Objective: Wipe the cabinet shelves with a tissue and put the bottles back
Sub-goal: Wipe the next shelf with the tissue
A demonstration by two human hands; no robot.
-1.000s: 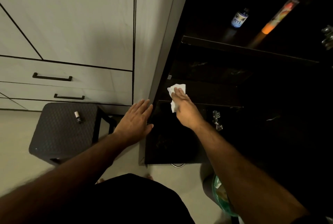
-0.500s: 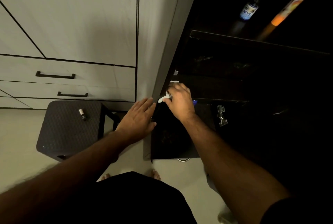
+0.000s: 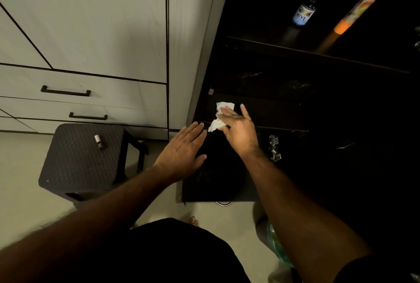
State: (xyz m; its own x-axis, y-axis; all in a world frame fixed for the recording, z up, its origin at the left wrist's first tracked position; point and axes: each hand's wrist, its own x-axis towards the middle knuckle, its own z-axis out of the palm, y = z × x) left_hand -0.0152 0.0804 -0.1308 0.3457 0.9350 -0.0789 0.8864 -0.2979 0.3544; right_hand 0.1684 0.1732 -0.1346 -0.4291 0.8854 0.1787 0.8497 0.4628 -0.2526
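Note:
My right hand (image 3: pixel 238 128) lies flat with straight fingers on a crumpled white tissue (image 3: pixel 221 108), pressing it against a dark lower shelf (image 3: pixel 272 112) near the cabinet's left edge. My left hand (image 3: pixel 181 153) rests open and flat against the dark cabinet front, just left of the right hand. On the upper shelf (image 3: pixel 318 55) stand a small blue-labelled bottle (image 3: pixel 304 13) and a tall orange tube (image 3: pixel 354 12). A tiny bottle (image 3: pixel 98 141) with a white cap lies on the dark stool (image 3: pixel 81 162).
White drawers with black handles (image 3: pixel 66 91) fill the left wall. A metal hinge (image 3: pixel 273 147) sits on the open dark door at my right. A bin with a green liner (image 3: pixel 275 241) stands on the pale floor by my right arm.
My right hand went from bunching the tissue at the shelf's left edge to lying flat over it, a little further right. The left hand stayed in place.

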